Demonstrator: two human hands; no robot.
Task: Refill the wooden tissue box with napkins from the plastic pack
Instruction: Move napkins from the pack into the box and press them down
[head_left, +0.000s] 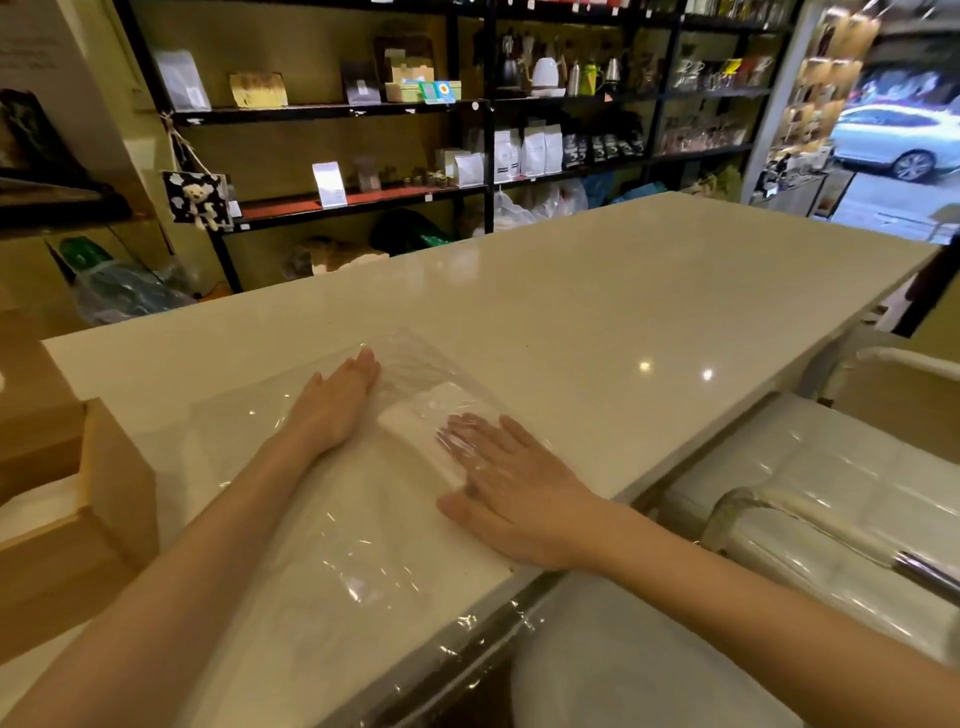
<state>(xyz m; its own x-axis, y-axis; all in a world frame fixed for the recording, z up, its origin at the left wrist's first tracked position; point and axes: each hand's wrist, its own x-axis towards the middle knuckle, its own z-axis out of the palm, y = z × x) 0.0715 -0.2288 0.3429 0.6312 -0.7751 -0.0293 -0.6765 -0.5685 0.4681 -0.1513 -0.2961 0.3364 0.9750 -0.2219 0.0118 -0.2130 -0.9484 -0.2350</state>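
Note:
The clear plastic pack (363, 561) lies flat on the cream counter (623, 291) in front of me, mostly slack, with a small stack of white napkins (421, 415) inside its far end. My left hand (337, 405) rests flat on the plastic just left of the napkins, fingers straight. My right hand (514, 493) lies flat with its fingertips under or inside the plastic film, touching the near right side of the napkin stack. The wooden tissue box (98, 499) stands at the left edge of the counter, open on top with white napkins showing inside.
White padded chairs with chrome arms (831, 499) stand close along the counter's right side. Black shelves (488, 156) with bags, kettles and jars fill the wall beyond the counter. A street opening with a white car (898, 140) lies far right.

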